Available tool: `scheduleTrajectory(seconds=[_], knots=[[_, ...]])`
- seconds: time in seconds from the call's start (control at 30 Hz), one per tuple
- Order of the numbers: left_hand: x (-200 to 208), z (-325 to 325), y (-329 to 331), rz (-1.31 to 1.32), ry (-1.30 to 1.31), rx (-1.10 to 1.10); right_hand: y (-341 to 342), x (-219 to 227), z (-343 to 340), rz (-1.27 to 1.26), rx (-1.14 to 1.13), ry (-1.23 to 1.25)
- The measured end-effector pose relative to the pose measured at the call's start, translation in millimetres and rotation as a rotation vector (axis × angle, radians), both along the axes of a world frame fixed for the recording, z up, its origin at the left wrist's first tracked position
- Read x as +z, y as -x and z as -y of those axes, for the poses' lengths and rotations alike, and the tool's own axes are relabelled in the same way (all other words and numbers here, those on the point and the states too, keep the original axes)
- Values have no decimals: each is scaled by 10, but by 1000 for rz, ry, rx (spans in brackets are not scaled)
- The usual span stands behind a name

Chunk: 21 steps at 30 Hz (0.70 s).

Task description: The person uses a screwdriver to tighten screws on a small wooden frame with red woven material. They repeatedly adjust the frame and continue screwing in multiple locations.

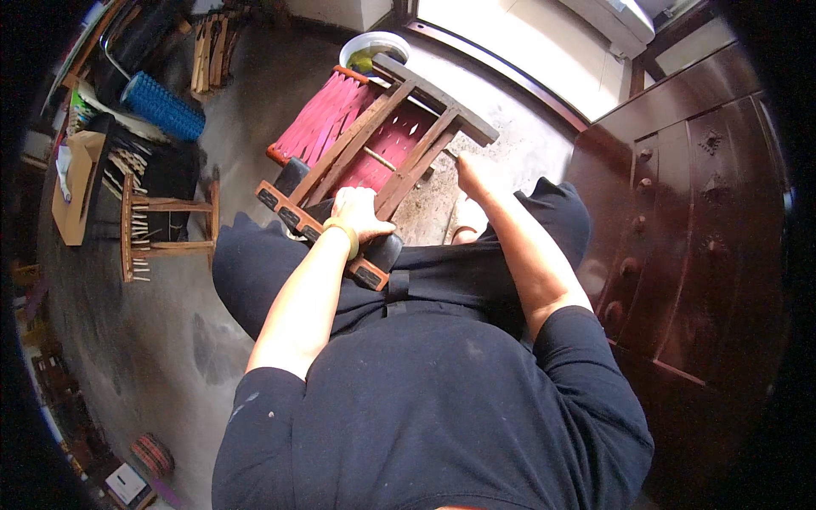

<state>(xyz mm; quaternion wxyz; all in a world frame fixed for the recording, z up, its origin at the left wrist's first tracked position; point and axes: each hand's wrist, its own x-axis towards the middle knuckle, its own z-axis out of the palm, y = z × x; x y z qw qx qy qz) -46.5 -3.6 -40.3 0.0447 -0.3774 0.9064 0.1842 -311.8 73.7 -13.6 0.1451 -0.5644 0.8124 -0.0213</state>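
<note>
Across my lap, tilted, lies a wooden frame (348, 146) with two long brown rails and a dark cross bar at its far end. Its near bar (299, 223) is orange-brown with black pads set along it. Pink woven straps (327, 115) stretch beneath and beside the rails. My left hand (361, 214) is closed around the frame by the near bar, its thumb pointing right. Just right of the far part of the frame is my right hand (476, 176), its fingers curled in. A small dark tip shows by its fingers; what it holds is hidden.
A white bucket (374, 44) stands beyond the frame. To the left are a wooden stool-like frame (170, 225), a blue textured roller (161, 104), a cardboard piece (78, 187) and wooden slats (211, 53). A dark red panelled door (680, 229) rises on the right.
</note>
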Motion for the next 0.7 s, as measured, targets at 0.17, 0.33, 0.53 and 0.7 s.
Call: scheduleTrajectory(seconds=[0.17,0.33,0.53,0.7], knots=[[21,-31,14,47,-9,34,-443,314,-259,55,62,-26],[38,-37,-4,42,-23,33,-918,632,-404,130,329,-12],[-10,-43,-12,12,19,27,-866,560,-361,112,365,-21],[-41,-43,-31,-2,5,26,-537,177,-156,77,231,-45]])
